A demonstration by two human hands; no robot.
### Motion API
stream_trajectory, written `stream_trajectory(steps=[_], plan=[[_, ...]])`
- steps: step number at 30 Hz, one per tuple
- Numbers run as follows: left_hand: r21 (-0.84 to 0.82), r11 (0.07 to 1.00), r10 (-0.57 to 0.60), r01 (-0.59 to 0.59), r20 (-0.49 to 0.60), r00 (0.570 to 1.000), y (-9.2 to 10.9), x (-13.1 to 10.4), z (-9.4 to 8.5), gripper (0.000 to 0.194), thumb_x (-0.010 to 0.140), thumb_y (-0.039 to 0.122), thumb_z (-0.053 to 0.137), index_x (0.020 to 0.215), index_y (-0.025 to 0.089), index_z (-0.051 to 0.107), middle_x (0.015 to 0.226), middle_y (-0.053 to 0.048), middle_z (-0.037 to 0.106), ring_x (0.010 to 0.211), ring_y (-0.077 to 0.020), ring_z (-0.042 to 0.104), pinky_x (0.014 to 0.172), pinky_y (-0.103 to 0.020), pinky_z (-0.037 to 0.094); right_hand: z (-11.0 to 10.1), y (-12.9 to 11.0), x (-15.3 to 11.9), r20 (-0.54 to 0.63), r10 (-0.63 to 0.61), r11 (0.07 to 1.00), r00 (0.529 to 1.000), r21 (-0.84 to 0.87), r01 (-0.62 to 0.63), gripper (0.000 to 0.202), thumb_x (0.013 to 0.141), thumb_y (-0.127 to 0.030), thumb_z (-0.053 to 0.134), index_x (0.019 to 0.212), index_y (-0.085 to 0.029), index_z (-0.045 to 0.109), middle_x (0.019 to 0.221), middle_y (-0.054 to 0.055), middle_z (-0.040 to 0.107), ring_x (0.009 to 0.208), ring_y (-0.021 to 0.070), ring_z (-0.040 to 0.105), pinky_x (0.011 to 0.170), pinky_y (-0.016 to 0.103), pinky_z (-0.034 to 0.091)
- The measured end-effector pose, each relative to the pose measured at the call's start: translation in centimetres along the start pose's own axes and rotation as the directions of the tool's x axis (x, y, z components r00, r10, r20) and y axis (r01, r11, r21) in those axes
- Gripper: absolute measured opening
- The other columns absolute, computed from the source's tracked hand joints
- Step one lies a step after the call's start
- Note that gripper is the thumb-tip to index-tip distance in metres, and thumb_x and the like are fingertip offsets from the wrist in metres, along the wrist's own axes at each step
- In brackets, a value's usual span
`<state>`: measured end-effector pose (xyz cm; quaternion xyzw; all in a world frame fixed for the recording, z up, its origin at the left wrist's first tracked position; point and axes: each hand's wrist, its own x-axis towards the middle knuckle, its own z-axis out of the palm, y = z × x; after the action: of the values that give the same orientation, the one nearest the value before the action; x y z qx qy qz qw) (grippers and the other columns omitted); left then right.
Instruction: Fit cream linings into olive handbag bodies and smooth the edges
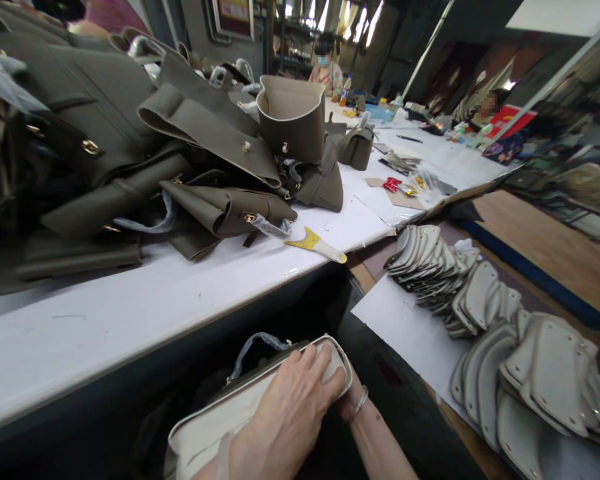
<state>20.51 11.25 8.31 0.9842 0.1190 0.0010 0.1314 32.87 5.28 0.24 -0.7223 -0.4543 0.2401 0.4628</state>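
Observation:
A handbag [220, 417] with a pale inside and light rim lies low in front of me, tilted up to the right. A plastic-wrapped handle [253, 343] stands out on its far side. My left hand [297, 393] lies across the bag, its bent fingers closed over the inside of the right end, by the rim. My right hand [349, 402], with a bracelet at the wrist, is against the outside of that same end. Its fingers are hidden behind the bag.
Olive-grey handbags [195, 147] are heaped on the white table [130, 313]. A yellow-and-white forked piece [316, 243] lies near its edge. Stacked curved grey panels [545, 373] spread over the right-hand surface. A masked person [327, 73] sits at the far end; another [485, 110] is at right.

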Motion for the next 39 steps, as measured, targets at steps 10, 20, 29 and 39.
stream_trajectory(steps=[10,20,29,39], plan=[[0.007,1.000,0.004,-0.005,0.037,0.999,0.0,0.1,-0.2,0.048,0.086,0.003,0.041,0.132,0.017,0.044,0.136,-0.014,0.051,0.121,-0.0302,0.051,0.095,-0.046,0.050,-2.4,-0.8,-2.3,0.375,0.431,0.330,0.821,0.781,-0.531,0.054,0.089,-0.059,0.062,0.127,-0.020,0.065,0.118,0.009,0.068,0.115,0.0265,0.059,0.104,0.042,0.043],[-0.063,0.998,0.015,-0.009,0.093,0.996,-0.5,-0.1,-0.5,0.048,0.085,0.008,0.047,0.131,0.021,0.050,0.140,-0.013,0.050,0.117,-0.0302,0.055,0.097,-0.047,0.049,-4.0,-1.2,-1.8,0.446,0.374,0.448,0.813,0.681,-0.579,0.041,0.092,-0.053,0.063,0.112,-0.018,0.071,0.103,0.005,0.070,0.092,0.0182,0.062,0.084,0.030,0.048],[-0.010,0.997,0.071,-0.070,0.037,0.997,-1.4,-1.0,1.4,0.061,0.086,0.011,0.042,0.147,0.008,0.036,0.152,-0.021,0.041,0.134,-0.0337,0.045,0.110,-0.051,0.039,-5.7,-1.0,-0.1,0.544,0.295,0.687,0.785,0.451,-0.570,0.043,0.096,-0.052,0.056,0.123,-0.021,0.067,0.106,0.004,0.067,0.094,0.0162,0.058,0.090,0.029,0.045],[-0.197,0.978,0.053,-0.068,-0.082,0.995,-2.2,-1.8,0.4,0.057,0.081,0.007,0.045,0.139,0.005,0.047,0.146,-0.019,0.050,0.131,-0.0293,0.051,0.110,-0.044,0.042,-7.1,-2.3,2.0,0.623,0.221,0.942,0.750,0.063,-0.330,0.052,0.100,-0.055,0.041,0.131,-0.018,0.061,0.114,0.006,0.066,0.100,0.0211,0.058,0.098,0.037,0.044]])
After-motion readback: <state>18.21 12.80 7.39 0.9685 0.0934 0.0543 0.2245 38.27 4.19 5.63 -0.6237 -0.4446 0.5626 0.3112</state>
